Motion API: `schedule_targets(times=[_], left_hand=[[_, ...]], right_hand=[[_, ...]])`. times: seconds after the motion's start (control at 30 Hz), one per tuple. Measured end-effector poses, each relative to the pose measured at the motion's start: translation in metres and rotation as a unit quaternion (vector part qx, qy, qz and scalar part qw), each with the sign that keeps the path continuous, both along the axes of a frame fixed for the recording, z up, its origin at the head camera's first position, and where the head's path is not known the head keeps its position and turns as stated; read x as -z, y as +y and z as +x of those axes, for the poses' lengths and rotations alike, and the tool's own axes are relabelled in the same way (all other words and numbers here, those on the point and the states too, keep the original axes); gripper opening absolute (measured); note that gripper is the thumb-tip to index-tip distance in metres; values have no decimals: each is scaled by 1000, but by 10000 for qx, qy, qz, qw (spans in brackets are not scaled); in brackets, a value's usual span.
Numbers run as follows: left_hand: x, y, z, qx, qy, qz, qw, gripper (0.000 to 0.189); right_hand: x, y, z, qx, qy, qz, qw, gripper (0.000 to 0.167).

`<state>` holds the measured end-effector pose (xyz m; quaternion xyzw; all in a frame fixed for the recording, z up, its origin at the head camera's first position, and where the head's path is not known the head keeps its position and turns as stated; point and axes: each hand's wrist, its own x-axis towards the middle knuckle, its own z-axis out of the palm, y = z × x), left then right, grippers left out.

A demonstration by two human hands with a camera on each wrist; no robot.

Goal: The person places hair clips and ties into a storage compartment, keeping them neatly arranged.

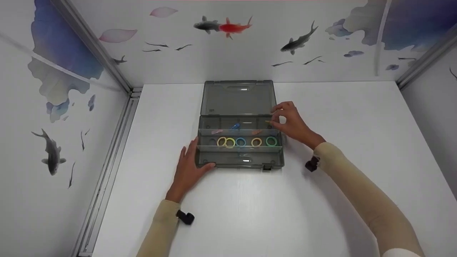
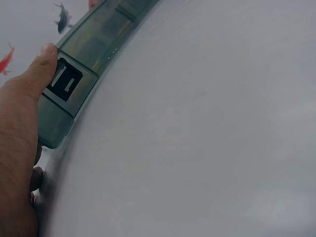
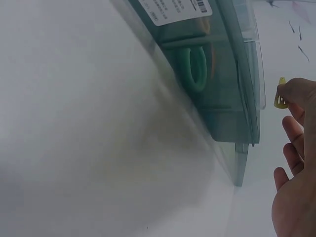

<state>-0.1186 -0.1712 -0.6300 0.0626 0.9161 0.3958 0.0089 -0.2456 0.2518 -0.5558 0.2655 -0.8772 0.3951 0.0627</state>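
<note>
A translucent grey compartment box (image 1: 217, 157) lies on the table with its lid tilted back. My left hand (image 1: 186, 166) rests against its front left corner, fingers along the side and thumb (image 2: 43, 64) on the front wall. Between thumb and index finger my right hand (image 1: 291, 123) pinches a small yellow hair clip (image 3: 281, 102) over the right end of the back compartment. A blue hair clip (image 1: 235, 126), a pink clip (image 1: 217, 131) and an orange clip (image 1: 256, 132) lie in that compartment. Several hair ties, including a green hair tie (image 1: 271, 136), stand in a row in the middle one.
The open lid (image 1: 237, 98) reaches back to the printed rear wall (image 1: 250, 60). A left side wall (image 1: 21, 200) with a metal frame bounds the white table (image 1: 228, 214). A white label (image 3: 177, 9) is on the box's underside or side.
</note>
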Motion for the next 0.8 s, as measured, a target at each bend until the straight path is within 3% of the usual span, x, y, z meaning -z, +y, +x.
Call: schedule_targets(times=[0.53, 0.8], left_hand=[[0, 3, 2, -37, 8, -24, 10000, 119], [1, 2, 0, -47, 22, -18, 10000, 120]], right_hand=[[9, -37, -16, -527, 192, 106, 9984, 9], [14, -51, -22, -542, 141, 300, 9980, 13]])
